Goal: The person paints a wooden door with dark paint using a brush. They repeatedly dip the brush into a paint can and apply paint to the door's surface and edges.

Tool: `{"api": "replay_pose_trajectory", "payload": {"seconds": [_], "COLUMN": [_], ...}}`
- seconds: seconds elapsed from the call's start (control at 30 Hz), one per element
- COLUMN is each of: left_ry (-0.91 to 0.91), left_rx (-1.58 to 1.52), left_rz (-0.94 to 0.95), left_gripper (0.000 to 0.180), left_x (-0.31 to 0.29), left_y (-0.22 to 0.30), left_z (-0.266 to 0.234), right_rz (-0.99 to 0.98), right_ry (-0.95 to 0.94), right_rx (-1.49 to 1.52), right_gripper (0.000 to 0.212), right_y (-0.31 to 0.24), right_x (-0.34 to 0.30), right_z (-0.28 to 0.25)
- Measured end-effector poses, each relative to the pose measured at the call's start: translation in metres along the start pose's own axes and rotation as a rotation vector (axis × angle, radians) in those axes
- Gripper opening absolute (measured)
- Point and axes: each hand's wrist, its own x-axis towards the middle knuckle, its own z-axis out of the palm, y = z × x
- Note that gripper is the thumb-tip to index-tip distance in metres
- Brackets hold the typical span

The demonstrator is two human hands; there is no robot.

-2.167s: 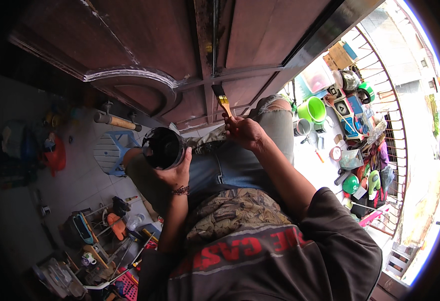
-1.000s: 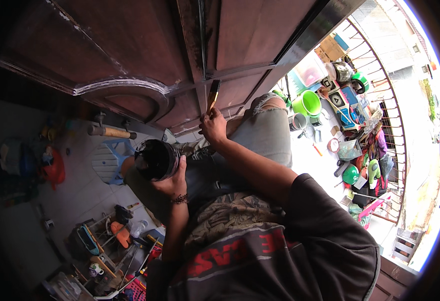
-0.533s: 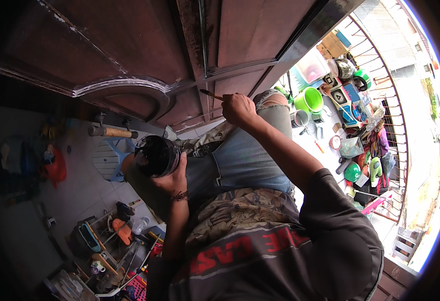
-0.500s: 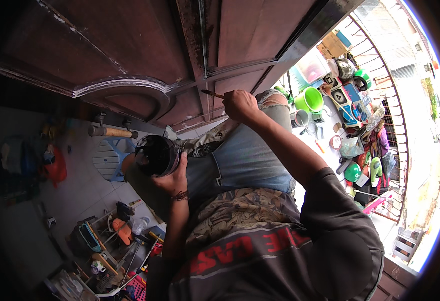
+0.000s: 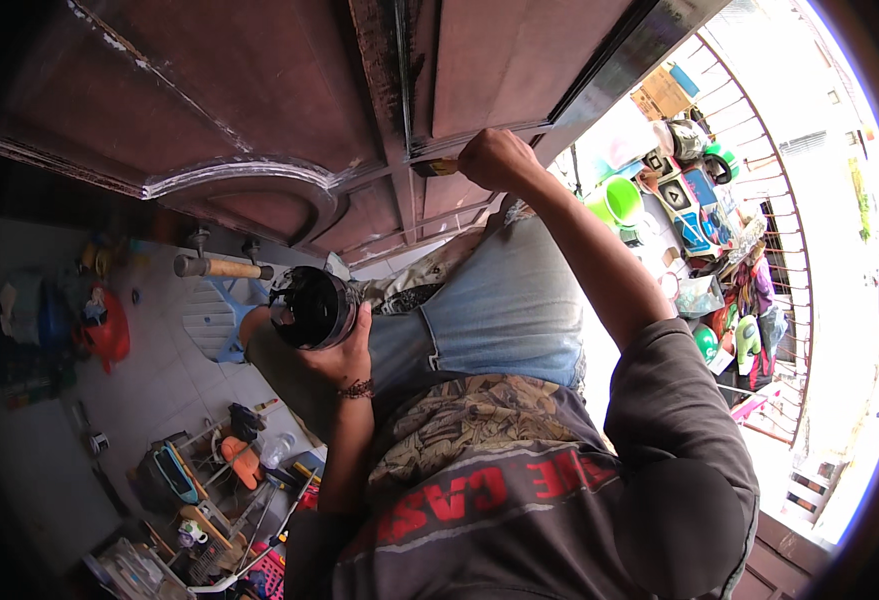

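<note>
My right hand (image 5: 497, 160) is closed round a paintbrush (image 5: 435, 167), its dark bristles at the moulding of a brown panelled wooden door (image 5: 309, 80). Whether the bristles touch the wood I cannot tell. Wet-looking black strips run along some of the door's mouldings, and a whitish worn line follows its curved moulding. In front of my lap my left hand (image 5: 347, 350) grips a round container of black paint (image 5: 311, 308) from its right side and below. The paint's surface looks glossy. A bracelet circles my left wrist.
A door handle (image 5: 224, 268) juts out left of the container, above a light blue plastic stool (image 5: 221, 318). Tools and household goods lie on the tiled floor at lower left. On the right, a green bucket (image 5: 614, 202) and boxes stand by a metal railing (image 5: 781, 200).
My right hand has moved up and slightly right with the paintbrush, which has turned so its flat side shows. My left hand and the paint container have hardly moved.
</note>
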Motion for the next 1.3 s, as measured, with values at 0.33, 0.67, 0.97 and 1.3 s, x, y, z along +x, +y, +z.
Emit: {"api": "replay_pose_trajectory", "payload": {"seconds": [0.33, 0.67, 0.97, 1.3], "left_ry": [0.013, -0.007, -0.043, -0.105], "left_rx": [0.002, -0.052, 0.011, 0.095], "left_rz": [0.026, -0.026, -0.04, -0.004], "left_gripper": [0.1, 0.1, 0.1, 0.104], "left_x": [0.0, -0.005, -0.004, -0.006], "left_y": [-0.001, -0.006, 0.003, -0.01], "left_z": [0.0, 0.004, 0.006, 0.007], "right_rz": [0.109, -0.041, 0.008, 0.122], "right_ry": [-0.065, 0.056, 0.071, 0.099], "right_rx": [0.081, 0.261, 0.525, 0.591], "right_gripper": [0.034, 0.032, 0.039, 0.033], "right_y": [0.015, 0.043, 0.043, 0.045], "right_x": [0.008, 0.011, -0.004, -0.016], "right_z": [0.007, 0.047, 0.02, 0.028]}}
